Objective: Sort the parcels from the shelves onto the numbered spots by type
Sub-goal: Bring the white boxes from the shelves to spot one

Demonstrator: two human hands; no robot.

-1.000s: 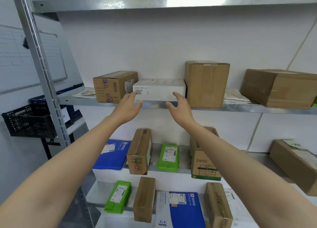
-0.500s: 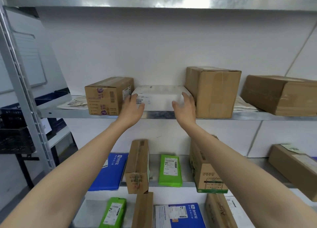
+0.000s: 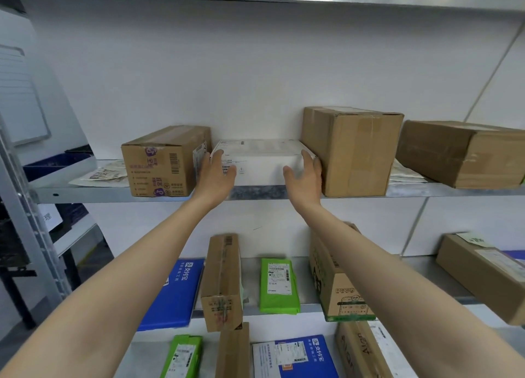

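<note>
White box on the upper shelf, hemmed by a printed carton at 9 o'clock and a tall carton at 3 o'clock; left hand and right hand press straight fingers on its ends, the narrow gaps probably allowing nothing else
</note>
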